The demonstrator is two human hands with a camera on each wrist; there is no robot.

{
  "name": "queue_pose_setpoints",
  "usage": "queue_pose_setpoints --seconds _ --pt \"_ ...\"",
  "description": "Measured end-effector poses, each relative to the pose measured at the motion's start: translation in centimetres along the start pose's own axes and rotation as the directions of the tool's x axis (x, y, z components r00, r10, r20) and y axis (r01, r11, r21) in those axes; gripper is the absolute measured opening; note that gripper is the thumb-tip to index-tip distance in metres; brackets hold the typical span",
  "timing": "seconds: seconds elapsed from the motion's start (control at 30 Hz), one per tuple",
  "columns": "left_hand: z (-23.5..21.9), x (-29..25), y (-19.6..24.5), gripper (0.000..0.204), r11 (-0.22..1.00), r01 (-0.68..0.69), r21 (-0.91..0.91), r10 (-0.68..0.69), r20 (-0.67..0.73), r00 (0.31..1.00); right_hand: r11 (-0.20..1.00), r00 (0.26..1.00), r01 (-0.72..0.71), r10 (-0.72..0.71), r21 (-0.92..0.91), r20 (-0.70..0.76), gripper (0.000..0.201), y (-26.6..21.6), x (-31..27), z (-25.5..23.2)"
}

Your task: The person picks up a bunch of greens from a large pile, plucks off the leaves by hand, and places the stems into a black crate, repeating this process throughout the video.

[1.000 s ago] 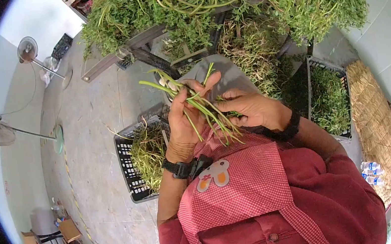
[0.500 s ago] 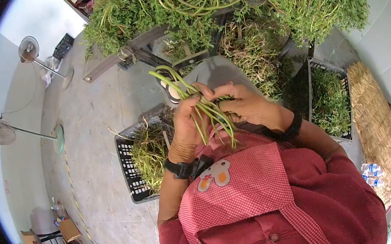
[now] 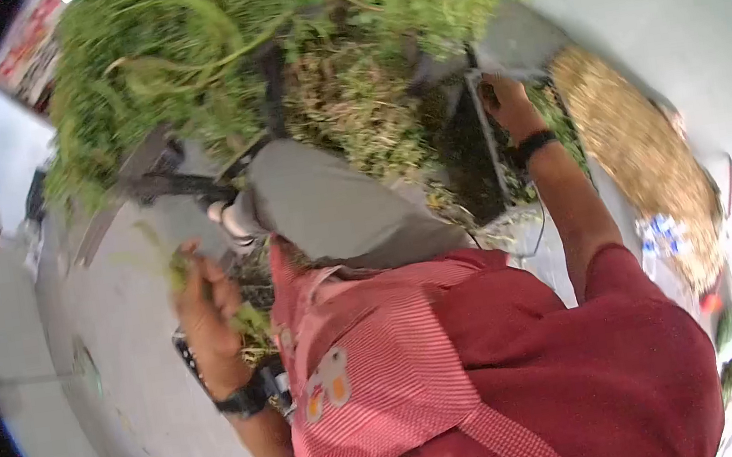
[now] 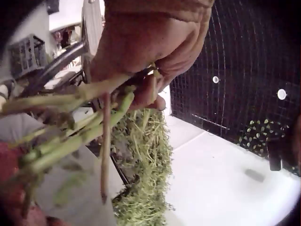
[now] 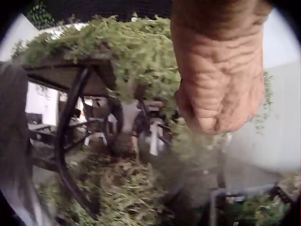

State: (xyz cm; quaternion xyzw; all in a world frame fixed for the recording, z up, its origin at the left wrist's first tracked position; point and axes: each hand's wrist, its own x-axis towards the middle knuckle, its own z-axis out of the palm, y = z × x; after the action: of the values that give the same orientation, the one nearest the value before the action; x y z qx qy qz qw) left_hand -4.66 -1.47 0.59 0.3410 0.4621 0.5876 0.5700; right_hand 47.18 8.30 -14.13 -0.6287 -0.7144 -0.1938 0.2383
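Note:
In the head view my left hand (image 3: 210, 316) is out at the left, gripping a small bunch of green stems (image 4: 80, 141). The left wrist view shows those stems sticking out from between thumb and fingers, one brownish stem pointing down. My right hand (image 3: 512, 105) reaches far right, over a black crate of leafy greens (image 3: 551, 114). Its back and curled knuckles fill the upper right of the right wrist view, hiding the fingertips. A dark patch shows at those fingers in the head view; I cannot tell whether they hold greens.
A big heap of leafy greens (image 3: 308, 12) covers the raised table ahead. Beneath it lies a pile of trimmed stems (image 3: 358, 103). A crate of cut stems (image 3: 254, 333) stands by my left forearm. A straw roll (image 3: 632, 154) and bottles (image 3: 664, 235) lie right of the other crate.
Both hands were together at the stems before my lap. My right hand has swung away to the right crate; my left has moved left with the stems. The head view has turned right.

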Motion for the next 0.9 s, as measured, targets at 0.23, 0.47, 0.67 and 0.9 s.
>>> queue_pose_setpoints --seconds 0.23,0.47,0.67,0.9 --pt "-10.4 0.1 -2.2 0.026 0.964 0.099 0.248 -0.037 -0.245 0.969 0.471 0.546 -0.836 0.763 0.280 0.346 0.014 13.0 -6.5 -3.5" --pt "-19.9 -1.3 -5.6 0.024 0.913 0.259 0.316 -0.153 -0.323 0.934 0.494 0.527 -0.849 0.753 0.190 0.395 0.065 18.2 -14.5 -3.7" --pt "-21.9 -3.5 -6.9 0.026 0.836 0.188 0.516 -0.089 -0.212 0.973 0.080 0.138 -0.985 0.904 0.155 0.405 0.091 19.9 -16.4 -3.1" --pt "-23.0 -4.3 -4.5 0.027 0.918 0.103 0.384 0.045 -0.356 0.933 -0.474 0.499 -0.720 0.152 0.506 0.853 0.023 22.9 -15.4 5.7"
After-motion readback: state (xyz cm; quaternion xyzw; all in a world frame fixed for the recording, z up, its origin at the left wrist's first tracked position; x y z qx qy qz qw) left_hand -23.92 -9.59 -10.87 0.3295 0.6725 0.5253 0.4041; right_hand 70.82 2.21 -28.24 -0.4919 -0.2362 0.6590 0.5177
